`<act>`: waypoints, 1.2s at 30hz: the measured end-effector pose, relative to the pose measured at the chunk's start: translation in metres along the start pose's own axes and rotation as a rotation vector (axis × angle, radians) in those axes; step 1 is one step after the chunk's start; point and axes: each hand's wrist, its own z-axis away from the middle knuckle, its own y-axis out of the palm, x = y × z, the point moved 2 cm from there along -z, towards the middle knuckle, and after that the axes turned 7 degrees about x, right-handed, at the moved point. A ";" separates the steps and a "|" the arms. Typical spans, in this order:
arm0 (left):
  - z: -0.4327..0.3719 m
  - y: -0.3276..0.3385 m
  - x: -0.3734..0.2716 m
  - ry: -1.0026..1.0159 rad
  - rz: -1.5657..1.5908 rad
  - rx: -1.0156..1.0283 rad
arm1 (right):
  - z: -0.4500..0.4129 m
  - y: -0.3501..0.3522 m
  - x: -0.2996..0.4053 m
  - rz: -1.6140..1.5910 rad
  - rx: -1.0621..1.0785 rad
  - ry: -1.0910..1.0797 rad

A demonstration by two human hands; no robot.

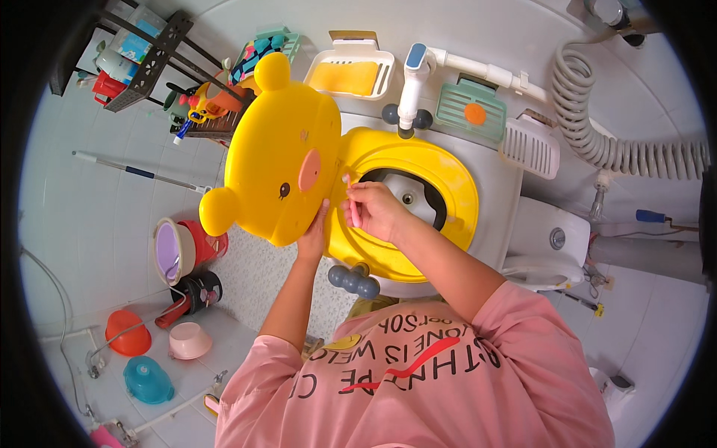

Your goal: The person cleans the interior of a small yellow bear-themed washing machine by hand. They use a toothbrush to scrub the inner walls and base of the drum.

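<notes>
A yellow children's potty seat [459,185] rests over a white washbasin [417,208], whose drain shows through the seat's opening. Its raised lid [257,140], shaped like an animal's face with two round ears, leans open to the left. My left hand [315,232] grips the lid's near edge, close to the hinge side. Between the fingers of my right hand [374,210] is a pink toothbrush [355,213], its bristle head against or just above the hinge area of the seat. Whitish patches, possibly foam, show on the seat's rim. A grey handle [354,281] sticks out at the near side.
Behind the seat stands a white faucet [414,84], with a soap tray [352,70] holding a yellow sponge and a green tray [471,109] beside it. A coiled hose [582,112] hangs right, above a toilet [549,235]. Buckets [175,249] and wall-hung basins [148,381] are left.
</notes>
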 end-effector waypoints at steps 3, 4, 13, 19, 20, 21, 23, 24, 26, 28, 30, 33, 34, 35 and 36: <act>0.002 -0.002 0.007 -0.033 0.028 0.024 | 0.007 0.002 -0.015 0.048 0.008 0.076; 0.001 -0.003 0.008 -0.056 0.045 0.039 | 0.016 0.011 -0.020 0.177 -0.039 0.148; 0.001 -0.007 0.023 -0.017 0.020 0.065 | -0.003 0.027 -0.008 0.197 -0.101 -0.020; 0.000 -0.001 0.005 -0.037 0.001 0.113 | 0.032 0.049 -0.019 0.476 -0.228 0.198; 0.000 -0.002 0.003 -0.029 -0.001 0.127 | 0.029 0.047 -0.017 0.460 -0.204 0.189; -0.001 -0.002 0.001 -0.015 -0.009 0.147 | 0.026 0.045 -0.016 0.439 -0.176 0.175; 0.002 -0.002 0.003 0.004 0.005 0.133 | 0.014 0.037 -0.014 0.392 -0.153 0.138; 0.003 -0.003 0.004 0.017 0.016 0.111 | 0.006 0.034 -0.010 0.263 -0.134 0.015; 0.001 -0.003 0.002 0.031 -0.019 0.109 | -0.005 0.026 0.005 0.078 -0.048 -0.169; 0.000 -0.003 0.002 0.041 -0.055 0.090 | -0.003 0.032 0.009 0.054 -0.103 -0.132; 0.000 -0.003 0.003 0.057 -0.069 0.110 | 0.000 0.026 0.005 0.040 -0.111 -0.093; 0.001 -0.005 0.007 0.004 -0.047 0.124 | 0.006 0.025 -0.023 0.154 -0.041 0.083; 0.001 -0.006 0.009 0.004 -0.050 0.119 | 0.016 0.039 -0.027 0.210 -0.163 0.146; 0.001 -0.009 0.011 0.017 -0.090 0.128 | 0.016 0.040 -0.027 0.212 -0.158 0.150; 0.003 -0.009 0.010 0.027 -0.129 0.138 | 0.016 0.040 -0.026 0.176 -0.149 0.125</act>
